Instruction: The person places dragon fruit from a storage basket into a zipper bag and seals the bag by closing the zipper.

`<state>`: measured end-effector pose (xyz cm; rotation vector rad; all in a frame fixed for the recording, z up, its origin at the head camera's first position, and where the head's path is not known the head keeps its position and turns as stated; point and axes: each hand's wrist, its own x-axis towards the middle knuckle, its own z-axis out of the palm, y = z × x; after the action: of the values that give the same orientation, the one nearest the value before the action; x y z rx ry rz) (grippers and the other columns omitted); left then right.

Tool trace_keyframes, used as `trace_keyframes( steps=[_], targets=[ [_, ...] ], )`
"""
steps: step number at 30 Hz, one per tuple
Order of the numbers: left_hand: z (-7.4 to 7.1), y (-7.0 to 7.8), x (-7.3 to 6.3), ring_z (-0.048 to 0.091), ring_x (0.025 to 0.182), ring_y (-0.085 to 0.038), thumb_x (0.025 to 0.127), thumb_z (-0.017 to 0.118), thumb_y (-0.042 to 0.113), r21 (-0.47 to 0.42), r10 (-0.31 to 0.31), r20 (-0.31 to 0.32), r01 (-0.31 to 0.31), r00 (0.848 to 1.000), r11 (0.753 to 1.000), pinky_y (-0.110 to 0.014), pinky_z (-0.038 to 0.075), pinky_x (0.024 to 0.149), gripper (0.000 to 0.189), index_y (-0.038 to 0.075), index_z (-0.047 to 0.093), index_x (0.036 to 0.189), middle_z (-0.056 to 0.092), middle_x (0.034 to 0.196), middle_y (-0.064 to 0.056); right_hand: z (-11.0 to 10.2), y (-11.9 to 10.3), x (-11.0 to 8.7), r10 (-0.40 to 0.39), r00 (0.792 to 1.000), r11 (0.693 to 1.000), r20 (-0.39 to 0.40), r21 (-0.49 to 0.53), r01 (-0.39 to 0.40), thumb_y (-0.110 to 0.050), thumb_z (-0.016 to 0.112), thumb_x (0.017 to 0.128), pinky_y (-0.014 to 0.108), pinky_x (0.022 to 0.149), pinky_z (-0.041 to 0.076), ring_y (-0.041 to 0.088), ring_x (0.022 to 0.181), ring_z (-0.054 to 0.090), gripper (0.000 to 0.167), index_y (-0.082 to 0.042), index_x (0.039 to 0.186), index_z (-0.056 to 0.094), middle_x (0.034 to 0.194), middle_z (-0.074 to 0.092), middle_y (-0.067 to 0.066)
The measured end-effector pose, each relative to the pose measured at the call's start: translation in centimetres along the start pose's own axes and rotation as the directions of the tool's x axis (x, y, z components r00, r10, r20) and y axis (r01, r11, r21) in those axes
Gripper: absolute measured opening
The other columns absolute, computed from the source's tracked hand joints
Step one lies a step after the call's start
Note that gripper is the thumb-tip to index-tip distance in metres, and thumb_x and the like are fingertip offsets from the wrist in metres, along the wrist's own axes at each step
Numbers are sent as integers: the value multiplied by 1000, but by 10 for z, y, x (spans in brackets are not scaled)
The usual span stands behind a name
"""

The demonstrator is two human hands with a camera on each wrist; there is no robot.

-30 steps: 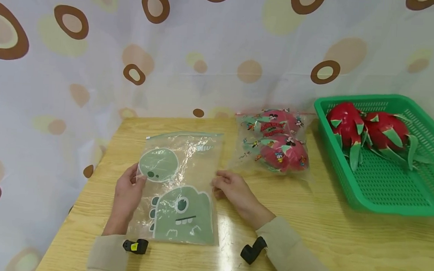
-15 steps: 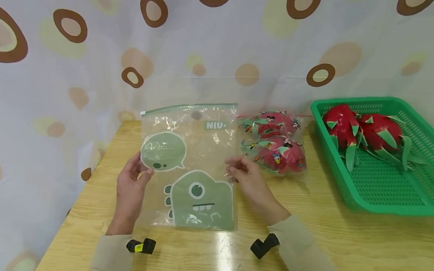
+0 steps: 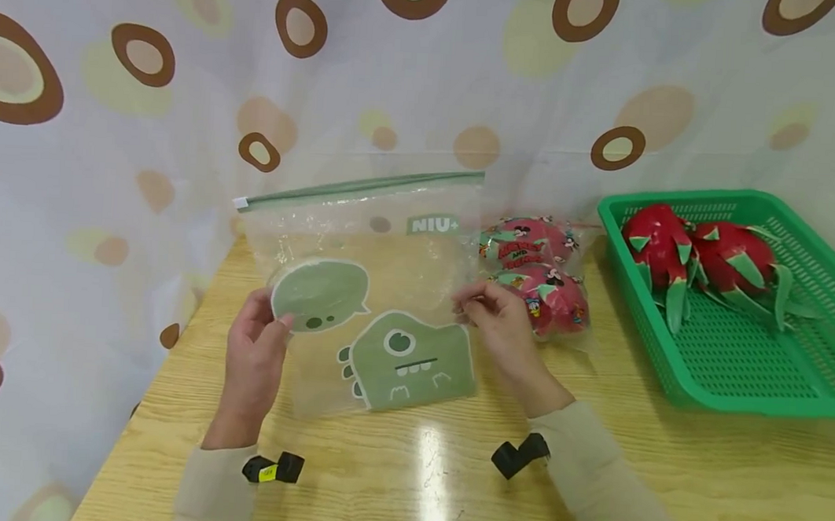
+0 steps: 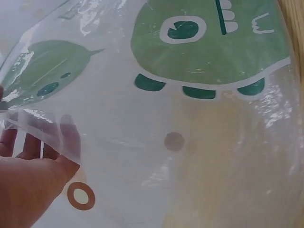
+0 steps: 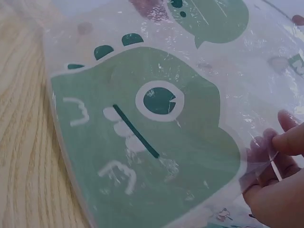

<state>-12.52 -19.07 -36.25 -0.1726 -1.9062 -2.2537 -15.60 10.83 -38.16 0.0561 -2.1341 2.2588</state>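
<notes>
A clear zip bag (image 3: 412, 355) with a green one-eyed monster, a speech bubble and a green zip strip is held up between both hands, tilted in the head view. My left hand (image 3: 257, 346) grips its left edge, thumb in front and fingers behind the film; the left wrist view shows those fingers (image 4: 33, 142) through the plastic. At the opposite edge my right hand (image 3: 502, 328) pinches the film between thumb and fingers, seen also in the right wrist view, where the monster print (image 5: 142, 137) fills the middle. A white slider (image 3: 241, 202) sits at the strip's left end.
Behind the right hand lies a second zip bag (image 3: 520, 254) with red dragon fruits inside, partly covered by the held bag. A green basket (image 3: 757, 403) at the right holds two dragon fruits (image 3: 655, 245). A patterned cloth (image 3: 427, 72) hangs behind the wooden table (image 3: 348, 493).
Both hands have raised the monster bag off the table, its zip strip now higher and slanting up to the right. The right hand has shifted right and upward with its edge.
</notes>
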Motion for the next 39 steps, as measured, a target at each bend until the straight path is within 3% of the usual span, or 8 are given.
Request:
trace_keyframes(
  steps=[6,12,16,21,25,30,34,39],
  targets=[
    [6,17,-2,59,107,-11,99,58,5,89,2,-18,-1,1000,996,-21,56,91,31,13,53,129,60,119,2,2,-1,6,-76,997,997,-13,16,76,1,57,97,21,80,58,13,82,63,13,2,91,69,89,67,2],
    [13,29,-5,65,100,-14,94,66,5,176,84,-88,-68,993,982,-22,59,83,37,6,59,130,65,117,-3,6,-7,9,-77,997,996,13,-48,78,-2,57,98,21,83,56,15,88,62,12,4,98,68,97,67,9],
    [18,36,-5,63,94,-13,92,67,3,120,151,-167,-132,974,984,-20,59,78,33,3,63,125,64,109,-4,7,-10,12,-67,998,988,-5,-142,66,-5,58,98,19,86,52,18,101,59,18,4,114,62,111,63,15],
    [23,39,-6,61,86,-10,90,69,-3,83,280,-222,-268,934,960,-16,55,72,28,-1,68,117,65,97,-1,8,-19,12,-78,995,982,-69,-177,65,-7,62,96,25,95,46,22,114,53,38,-4,132,50,124,54,12],
    [30,37,-9,67,85,-8,88,67,-9,89,454,-152,-445,878,891,-15,55,72,21,-5,71,108,74,97,0,9,-29,10,-107,994,987,5,-118,107,-14,60,99,26,92,53,19,104,60,31,-2,127,51,117,58,9],
    [42,36,-9,72,93,-12,87,60,-19,67,639,61,-642,767,764,-19,58,81,25,-7,73,104,76,104,-4,11,-41,4,-164,967,981,195,134,139,-32,53,104,33,97,56,20,110,64,32,-8,125,51,124,60,8],
    [48,35,-10,71,101,-17,82,53,-28,53,698,219,-722,682,689,-23,58,86,37,-5,74,102,75,108,-8,14,-51,-1,-220,924,908,313,412,76,-48,60,97,38,101,54,18,120,60,45,-21,131,51,132,57,-1],
    [56,38,-12,70,104,-22,83,52,-26,62,744,312,-794,591,605,-29,57,93,38,-1,76,98,74,106,-13,18,-63,-6,-235,880,815,414,576,-53,-55,65,91,33,99,53,14,124,56,49,-31,132,55,132,58,-9]
  ],
)
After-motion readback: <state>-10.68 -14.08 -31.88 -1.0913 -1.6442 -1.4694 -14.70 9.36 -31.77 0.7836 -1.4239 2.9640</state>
